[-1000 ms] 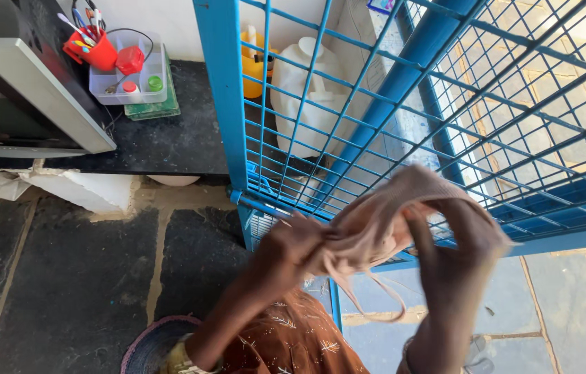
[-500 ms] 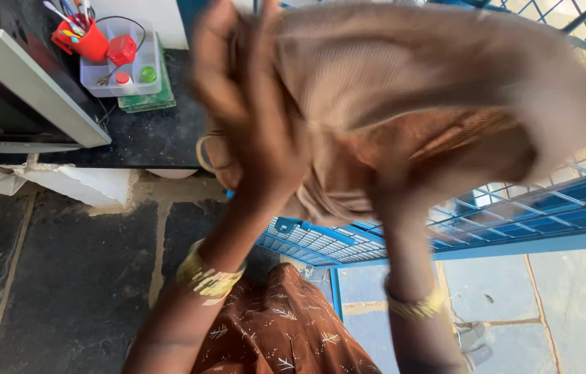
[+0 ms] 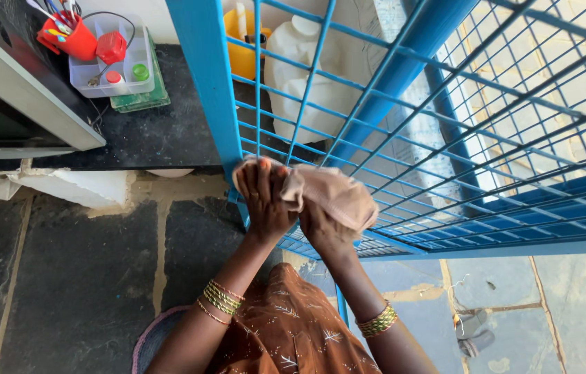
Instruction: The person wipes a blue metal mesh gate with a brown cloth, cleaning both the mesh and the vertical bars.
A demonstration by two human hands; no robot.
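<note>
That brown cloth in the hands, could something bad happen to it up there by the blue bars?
Maybe. The cloth is bunched in the left hand and right hand right against the blue metal grille, so it might snag on a bar. A loose grip could also drop it onto the stone floor.

Both arms raised, left hand [image 3: 265, 201] and right hand [image 3: 324, 228] pressed together, grip seemingly closed.

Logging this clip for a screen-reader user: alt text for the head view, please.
Seen from above, a person's left hand and right hand grip a bunched beige cloth in front of a blue wire-grid gate. Behind it stands a white plastic jug; a red cup of pens sits on a dark counter.
</note>
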